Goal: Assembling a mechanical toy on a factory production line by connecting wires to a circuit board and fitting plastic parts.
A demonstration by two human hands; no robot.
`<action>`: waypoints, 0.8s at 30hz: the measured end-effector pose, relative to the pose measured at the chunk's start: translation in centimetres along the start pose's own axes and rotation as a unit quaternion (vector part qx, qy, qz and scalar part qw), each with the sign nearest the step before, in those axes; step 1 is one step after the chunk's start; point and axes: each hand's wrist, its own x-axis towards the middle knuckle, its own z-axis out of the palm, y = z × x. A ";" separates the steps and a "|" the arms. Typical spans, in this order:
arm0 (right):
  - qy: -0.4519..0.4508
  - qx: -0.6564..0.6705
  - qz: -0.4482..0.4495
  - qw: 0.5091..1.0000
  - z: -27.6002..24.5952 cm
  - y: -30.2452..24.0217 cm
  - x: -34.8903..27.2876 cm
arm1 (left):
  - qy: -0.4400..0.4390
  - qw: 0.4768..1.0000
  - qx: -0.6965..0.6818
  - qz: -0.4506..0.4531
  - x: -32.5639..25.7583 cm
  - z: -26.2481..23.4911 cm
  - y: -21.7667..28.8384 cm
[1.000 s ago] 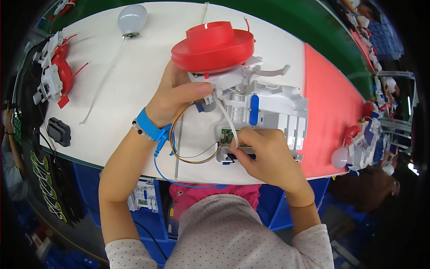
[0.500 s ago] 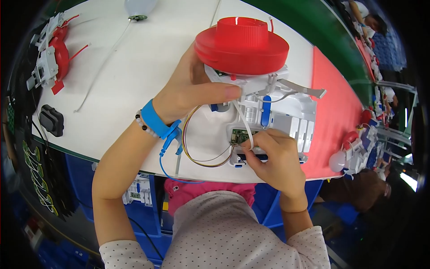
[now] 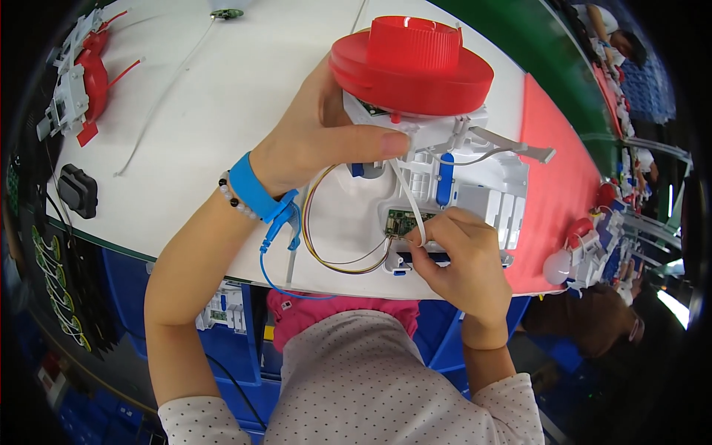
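My left hand [image 3: 326,144] is closed on a white plastic assembly topped by a red round part [image 3: 411,70], its thumb lying along the white edge. Below it rests a white plastic housing [image 3: 489,211] with a blue strip [image 3: 445,180]. My right hand [image 3: 463,256] pinches at the edge of a small green circuit board [image 3: 401,222] inside the housing, on the end of a white flat cable [image 3: 409,190]. Its fingertips cover what is between them. Thin multicoloured wires [image 3: 311,241] loop from the assembly to the board. A grey ribbon cable [image 3: 512,144] sticks out at right.
A blue wrist strap [image 3: 252,185] with a cord circles my left wrist. At left lie a red-and-white assembly [image 3: 89,85] and a black block [image 3: 78,190]. A thin white cable [image 3: 159,104] crosses the white table. A red mat [image 3: 552,193] and another assembly [image 3: 582,248] are at right.
The red part and white assembly have shifted slightly to the right and away from me with my left hand. My right hand stays at the board's edge, still pinching.
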 end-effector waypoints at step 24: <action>-0.004 -0.030 -0.018 0.999 0.3 -0.7 0.4 | -0.009 1.000 -0.004 -0.011 0.1 -0.2 -0.4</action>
